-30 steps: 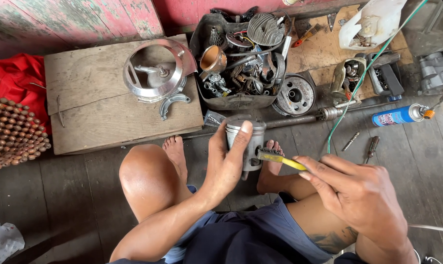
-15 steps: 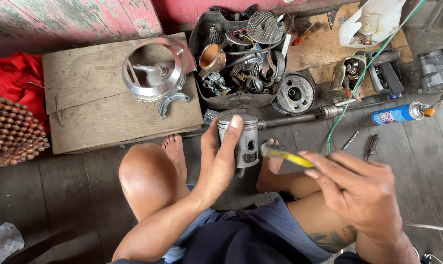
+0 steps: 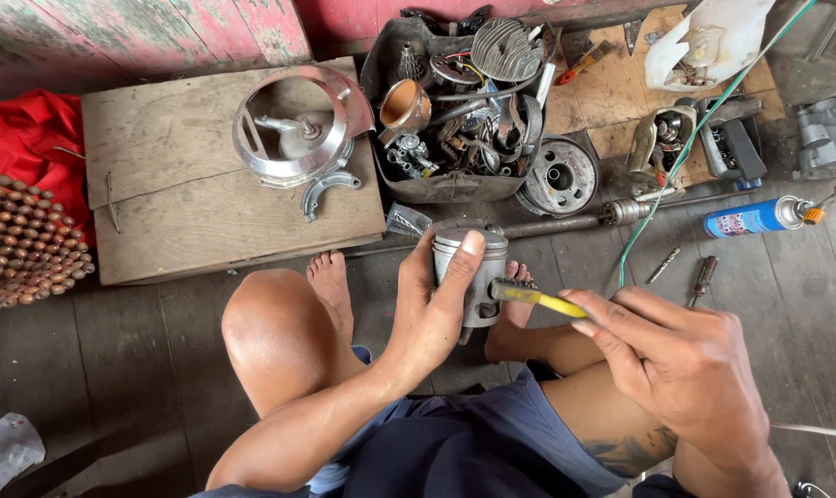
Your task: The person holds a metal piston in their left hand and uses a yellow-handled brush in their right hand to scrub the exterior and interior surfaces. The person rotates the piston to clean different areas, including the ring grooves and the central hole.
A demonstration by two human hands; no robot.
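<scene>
Dark plank floor (image 3: 141,369), parts tub (image 3: 455,189) at 12 o'clock. Left hand (image 3: 427,309) grip clamps piston (image 3: 481,277); right hand (image 3: 681,364) pinches yellow brush (image 3: 529,297), scrubbing piston side; next rotate piston.

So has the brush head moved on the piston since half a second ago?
Yes. The yellow brush head was off the piston to its right; now it touches the piston's side, held by the right hand.
</scene>
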